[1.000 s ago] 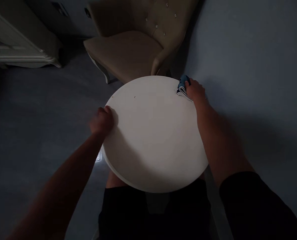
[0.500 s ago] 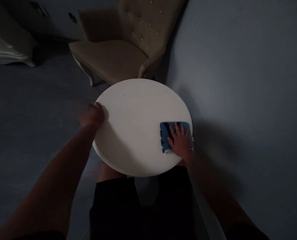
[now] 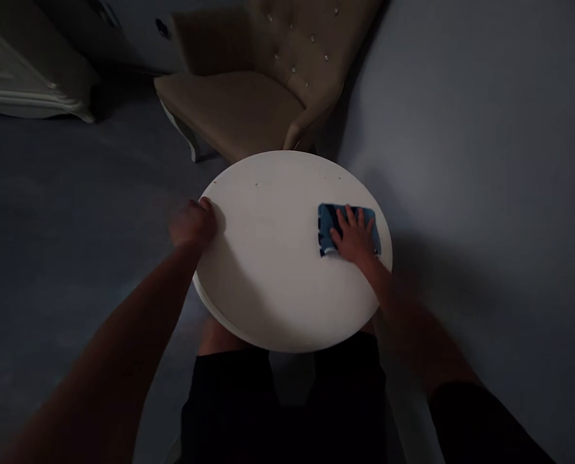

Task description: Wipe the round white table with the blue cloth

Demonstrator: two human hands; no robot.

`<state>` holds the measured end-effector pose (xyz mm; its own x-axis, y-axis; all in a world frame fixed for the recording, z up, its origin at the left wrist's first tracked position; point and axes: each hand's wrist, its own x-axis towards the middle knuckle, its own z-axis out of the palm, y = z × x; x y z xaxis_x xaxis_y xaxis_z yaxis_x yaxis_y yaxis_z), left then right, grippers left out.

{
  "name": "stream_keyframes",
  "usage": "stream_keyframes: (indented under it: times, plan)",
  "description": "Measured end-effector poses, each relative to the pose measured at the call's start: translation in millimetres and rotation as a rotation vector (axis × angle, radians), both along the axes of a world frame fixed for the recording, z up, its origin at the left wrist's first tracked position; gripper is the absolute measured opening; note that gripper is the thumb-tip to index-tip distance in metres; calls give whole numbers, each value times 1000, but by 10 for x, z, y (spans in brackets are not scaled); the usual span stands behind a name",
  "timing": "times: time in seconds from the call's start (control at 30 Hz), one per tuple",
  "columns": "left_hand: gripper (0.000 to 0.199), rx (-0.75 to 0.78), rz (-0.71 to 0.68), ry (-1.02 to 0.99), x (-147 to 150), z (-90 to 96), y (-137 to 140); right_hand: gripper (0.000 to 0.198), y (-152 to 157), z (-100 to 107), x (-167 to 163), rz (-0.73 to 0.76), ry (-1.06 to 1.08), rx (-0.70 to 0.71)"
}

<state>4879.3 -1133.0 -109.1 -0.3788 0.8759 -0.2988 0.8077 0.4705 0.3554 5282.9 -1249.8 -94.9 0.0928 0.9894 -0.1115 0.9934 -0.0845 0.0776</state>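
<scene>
- The blue cloth was spread flat on the round white table, between two and three o'clock from the tabletop's middle.
- The cloth was pressed from above by the right hand, whose fingers were fanned apart, with nothing pinched between them.
- The cloth's far edge, towards twelve o'clock, was nearly reached by the longest fingertips; a strip was left uncovered beyond the thumb, towards nine o'clock, and a narrower one past the little finger, towards three.
- The table's rim was met between nine and ten o'clock by the left hand; its fingers were curled, but whether the rim was clamped could not be told.
- Small specks were scattered near the far rim, one at eleven o'clock, another at one.
- Beyond twelve o'clock, a buttoned armchair was seen.
</scene>
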Motion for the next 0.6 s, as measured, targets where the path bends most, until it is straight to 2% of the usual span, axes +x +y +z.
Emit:
stream_keyframes:
  times: [0.1, 0.17, 0.23, 0.3, 0.37, 0.43, 0.5, 0.6]
  plan:
    - [76, 6, -2, 0, 0, -21, 18, 79, 1146, -74, 165, -44, 26, 36]
    - [78, 12, -3, -4, -8, -50, 34, 81, 1793, -133, 252, -62, 65, 77]
    - [79, 20, 0, 5, -18, -80, 50, 83, 2268, -179, 307, -87, 107, 98]
    - [77, 25, 0, 17, -25, -102, 61, 85, 2525, -197, 321, -117, 128, 94]
    - [76, 24, -4, 14, -28, -106, 63, 85, 2544, -187, 298, -119, 116, 91]
    - [76, 23, -2, -2, -24, -91, 55, 84, 2336, -153, 244, -93, 87, 96]
    - [77, 19, 5, -20, -18, -66, 36, 82, 1933, -103, 163, -63, 61, 98]
    - [78, 24, 10, -35, -18, -30, -5, 78, 1038, -17, -13, -31, 37, 86]
